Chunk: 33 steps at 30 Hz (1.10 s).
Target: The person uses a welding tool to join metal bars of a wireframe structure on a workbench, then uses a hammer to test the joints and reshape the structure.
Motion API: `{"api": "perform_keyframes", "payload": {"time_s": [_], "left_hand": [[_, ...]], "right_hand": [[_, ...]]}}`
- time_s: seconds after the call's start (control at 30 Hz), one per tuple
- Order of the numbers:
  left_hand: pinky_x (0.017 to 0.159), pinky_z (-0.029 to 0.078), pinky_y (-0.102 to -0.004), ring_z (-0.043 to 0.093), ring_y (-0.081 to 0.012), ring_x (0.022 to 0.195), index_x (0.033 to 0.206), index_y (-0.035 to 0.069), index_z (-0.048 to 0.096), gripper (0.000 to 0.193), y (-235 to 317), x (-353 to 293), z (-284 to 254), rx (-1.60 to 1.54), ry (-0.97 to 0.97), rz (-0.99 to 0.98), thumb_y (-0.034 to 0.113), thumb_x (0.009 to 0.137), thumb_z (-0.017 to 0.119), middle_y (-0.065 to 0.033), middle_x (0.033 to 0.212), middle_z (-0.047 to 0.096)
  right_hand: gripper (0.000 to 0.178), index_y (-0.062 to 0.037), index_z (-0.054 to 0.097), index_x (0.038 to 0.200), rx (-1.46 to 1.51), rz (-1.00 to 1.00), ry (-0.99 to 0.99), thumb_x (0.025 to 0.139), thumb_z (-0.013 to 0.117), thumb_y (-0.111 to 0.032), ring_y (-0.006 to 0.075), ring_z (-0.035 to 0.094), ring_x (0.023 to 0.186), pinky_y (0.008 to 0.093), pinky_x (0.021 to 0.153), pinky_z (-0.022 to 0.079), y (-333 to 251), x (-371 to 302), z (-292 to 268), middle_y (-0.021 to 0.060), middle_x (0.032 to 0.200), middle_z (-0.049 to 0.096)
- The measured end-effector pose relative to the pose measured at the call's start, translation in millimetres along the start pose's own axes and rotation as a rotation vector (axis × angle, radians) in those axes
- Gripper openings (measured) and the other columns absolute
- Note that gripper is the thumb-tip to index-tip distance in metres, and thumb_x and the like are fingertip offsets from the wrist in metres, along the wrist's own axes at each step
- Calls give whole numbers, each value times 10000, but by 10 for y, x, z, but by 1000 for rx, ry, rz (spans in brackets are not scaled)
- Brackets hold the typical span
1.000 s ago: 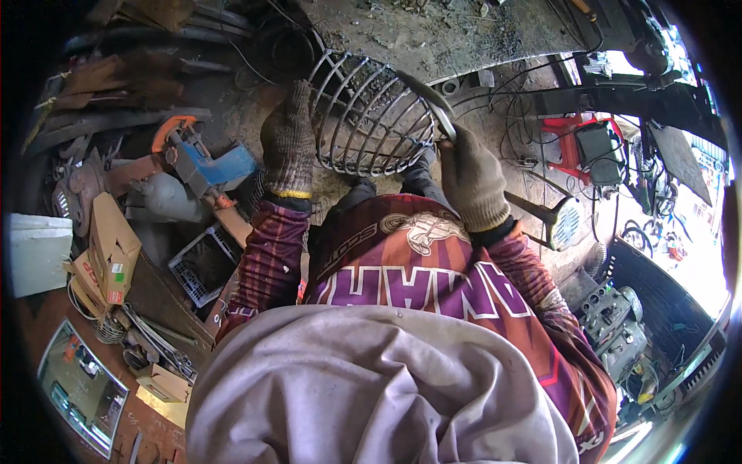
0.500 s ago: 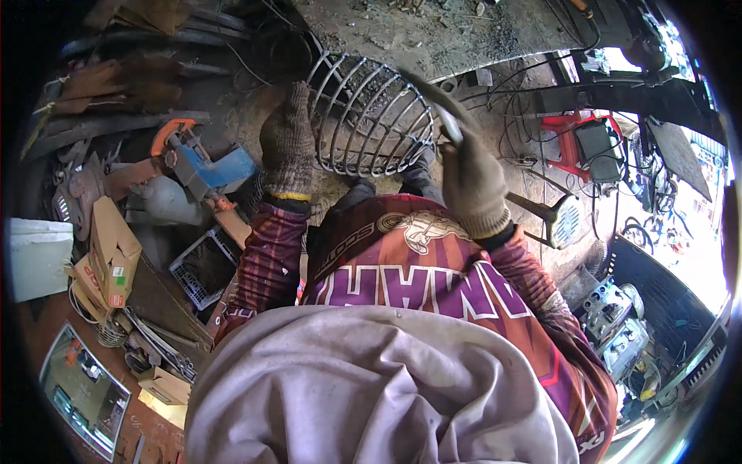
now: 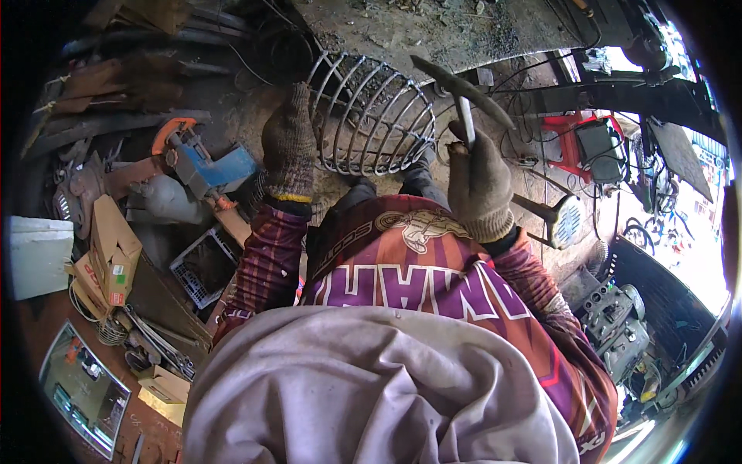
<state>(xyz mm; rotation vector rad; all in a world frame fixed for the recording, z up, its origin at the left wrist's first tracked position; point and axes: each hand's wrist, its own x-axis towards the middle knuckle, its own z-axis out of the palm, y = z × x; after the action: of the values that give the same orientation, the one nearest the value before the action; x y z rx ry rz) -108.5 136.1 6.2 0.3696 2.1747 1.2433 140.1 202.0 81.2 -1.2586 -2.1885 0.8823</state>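
A curved basket-like cage of welded metal rods [image 3: 371,120] is held up in front of my body. My gloved left hand [image 3: 289,151] is closed round its left edge, with the fingers partly hidden. In my gloved right hand [image 3: 481,184] is a chipping hammer [image 3: 462,89], gripped by its pale metal handle. Its long, narrow, dark head tapers at the ends and is raised beyond the cage's right edge, apart from it. The cage's ribs bend between two curved side rods, with cross rods joining them.
A dirty workbench [image 3: 464,31] lies just beyond the cage. Left are a blue-and-orange machine [image 3: 209,166], a plastic crate [image 3: 205,267] and cardboard boxes [image 3: 112,247]. On the right stand a red plastic stool [image 3: 560,139], a round-topped metal stand [image 3: 564,220], loose cables and engine parts [image 3: 618,325].
My right hand has swung the hammer slightly right and away from the cage's right rim. My left hand and the cage stay almost in place.
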Motion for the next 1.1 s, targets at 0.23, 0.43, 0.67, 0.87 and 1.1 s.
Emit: {"api": "perform_keyframes", "payload": {"time_s": [0.23, 0.43, 0.67, 0.87, 1.1], "left_hand": [[876, 448, -397, 629, -290, 981, 1218, 22, 663, 692, 176, -107, -64, 144, -72, -98, 636, 957, 478, -168, 1109, 684], [848, 468, -365, 640, -261, 947, 1176, 0, 668, 649, -45, -48, -22, 21, -81, 44, 589, 980, 478, -146, 1058, 692], [819, 473, -333, 616, -185, 901, 1177, 17, 666, 608, -374, 41, -30, -172, -62, -54, 570, 976, 515, -56, 1030, 683], [812, 452, -397, 621, -299, 876, 1083, -21, 680, 683, -261, 144, -28, -121, 56, -51, 615, 973, 455, -172, 959, 687], [896, 464, -330, 600, -189, 1053, 1313, 11, 591, 630, -220, 184, -92, 15, 36, -111, 543, 985, 507, -121, 1224, 638]], "right_hand": [[299, -54, 563, 1206, -108, -54, -43, 963, 566, -228, 402, 655, 710, 484, 623, 506, 57, 34, 16, 189, 776, 652], [258, -47, 621, 1187, -9, 66, -22, 968, 552, -164, 338, 674, 692, 395, 628, 519, 97, 25, 7, 170, 802, 667], [292, -3, 620, 1231, 149, 93, 101, 1027, 496, -171, 47, 475, 688, 218, 637, 422, 383, -115, -62, -15, 808, 579], [241, -41, 615, 1173, 133, 102, 21, 980, 550, -170, 355, 680, 755, 391, 652, 515, 382, -209, -82, 185, 847, 670], [266, -56, 598, 1196, -29, -156, 52, 957, 570, -169, 355, 667, 716, 433, 612, 508, 348, -155, -58, 169, 820, 661]]}}
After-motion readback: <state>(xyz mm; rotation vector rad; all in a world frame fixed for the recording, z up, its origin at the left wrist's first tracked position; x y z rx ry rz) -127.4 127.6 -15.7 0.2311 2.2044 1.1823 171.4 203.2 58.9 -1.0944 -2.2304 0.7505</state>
